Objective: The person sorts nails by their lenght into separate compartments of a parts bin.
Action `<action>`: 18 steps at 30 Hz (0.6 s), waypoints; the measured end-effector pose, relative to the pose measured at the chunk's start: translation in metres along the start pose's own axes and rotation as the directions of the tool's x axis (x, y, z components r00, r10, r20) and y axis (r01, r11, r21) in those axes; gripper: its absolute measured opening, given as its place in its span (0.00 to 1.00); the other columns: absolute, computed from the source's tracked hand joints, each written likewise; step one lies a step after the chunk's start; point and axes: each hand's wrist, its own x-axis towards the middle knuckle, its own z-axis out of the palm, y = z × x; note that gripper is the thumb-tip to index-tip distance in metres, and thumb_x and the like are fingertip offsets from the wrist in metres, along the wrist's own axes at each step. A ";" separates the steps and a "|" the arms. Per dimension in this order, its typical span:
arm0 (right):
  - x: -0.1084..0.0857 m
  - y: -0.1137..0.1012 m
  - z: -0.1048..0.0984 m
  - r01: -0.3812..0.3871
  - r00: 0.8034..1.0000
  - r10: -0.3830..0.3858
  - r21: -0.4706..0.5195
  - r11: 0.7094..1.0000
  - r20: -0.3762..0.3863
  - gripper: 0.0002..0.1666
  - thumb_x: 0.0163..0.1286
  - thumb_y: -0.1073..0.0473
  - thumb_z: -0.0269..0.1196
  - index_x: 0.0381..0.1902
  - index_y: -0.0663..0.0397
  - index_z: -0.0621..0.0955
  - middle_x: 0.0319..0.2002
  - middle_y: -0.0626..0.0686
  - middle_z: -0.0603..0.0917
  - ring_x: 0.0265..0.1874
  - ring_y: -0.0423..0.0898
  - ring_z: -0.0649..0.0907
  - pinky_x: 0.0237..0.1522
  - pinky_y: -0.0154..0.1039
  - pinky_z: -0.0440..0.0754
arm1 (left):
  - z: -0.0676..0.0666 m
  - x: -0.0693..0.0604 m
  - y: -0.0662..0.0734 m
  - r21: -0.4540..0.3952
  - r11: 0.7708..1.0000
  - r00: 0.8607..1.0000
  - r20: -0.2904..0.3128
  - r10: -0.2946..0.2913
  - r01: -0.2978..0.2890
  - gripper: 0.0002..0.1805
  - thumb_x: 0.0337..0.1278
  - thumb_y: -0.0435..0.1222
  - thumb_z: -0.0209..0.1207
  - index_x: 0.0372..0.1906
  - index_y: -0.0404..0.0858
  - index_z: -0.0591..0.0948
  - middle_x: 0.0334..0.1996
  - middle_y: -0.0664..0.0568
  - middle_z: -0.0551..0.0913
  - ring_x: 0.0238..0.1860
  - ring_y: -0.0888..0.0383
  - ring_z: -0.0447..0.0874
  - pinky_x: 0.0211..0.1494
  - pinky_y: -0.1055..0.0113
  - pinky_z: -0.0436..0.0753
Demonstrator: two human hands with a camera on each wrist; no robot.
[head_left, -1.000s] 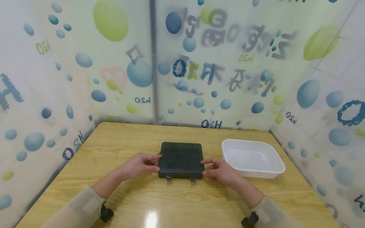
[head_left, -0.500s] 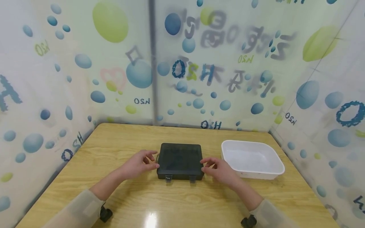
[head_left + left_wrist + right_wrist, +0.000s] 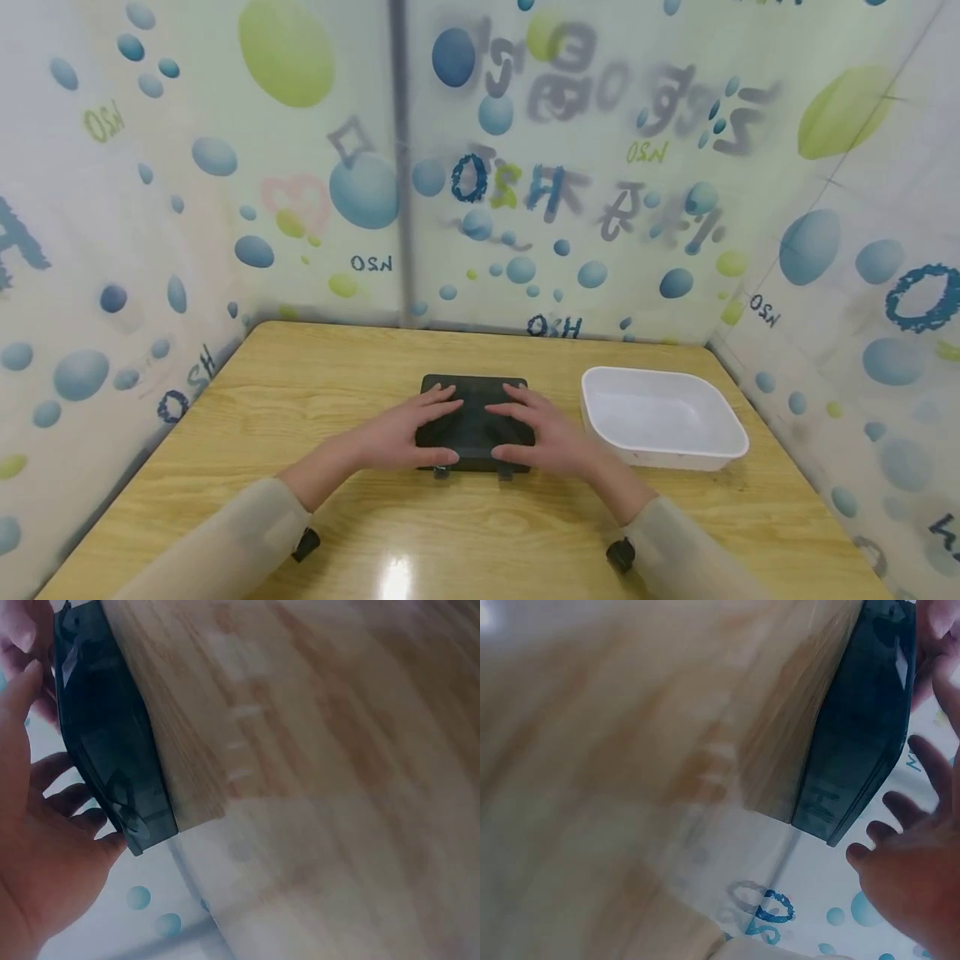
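Observation:
A flat black plastic case point(image 3: 474, 433) lies in the middle of the table in the head view, its two front latches hanging toward the person. Over the left part of its lid the left hand point(image 3: 401, 433) spreads its fingers. Mirroring it, the right hand point(image 3: 551, 437) reaches over the right part with fingers spread. Neither hand grips the case. In the left wrist view, fingertips of the left hand point(image 3: 56, 855) appear at the edge of the lid. The right wrist view has the right hand point(image 3: 919, 862) just above the case point(image 3: 855, 735); whether it touches cannot be told.
To the right of the case stands a white plastic tub point(image 3: 663, 408) on the wooden table point(image 3: 337, 358). Patterned curtains point(image 3: 525, 208) with bubble prints enclose the table at the back and sides. Small black devices hang below both sleeves.
Both hands have left the side edges of the case and moved inward over its lid, fingers now spread wider. The case and the tub have stayed in place.

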 end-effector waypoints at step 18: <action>0.006 0.000 0.001 0.020 0.983 -0.013 -0.034 0.999 0.185 0.52 0.70 0.41 0.79 0.86 0.31 0.68 0.92 0.52 0.49 0.91 0.61 0.41 0.85 0.75 0.55 | -0.001 0.006 -0.001 0.013 0.999 0.991 0.130 0.030 -0.032 0.50 0.69 0.55 0.74 0.88 0.45 0.64 0.91 0.47 0.49 0.92 0.38 0.36 0.88 0.29 0.54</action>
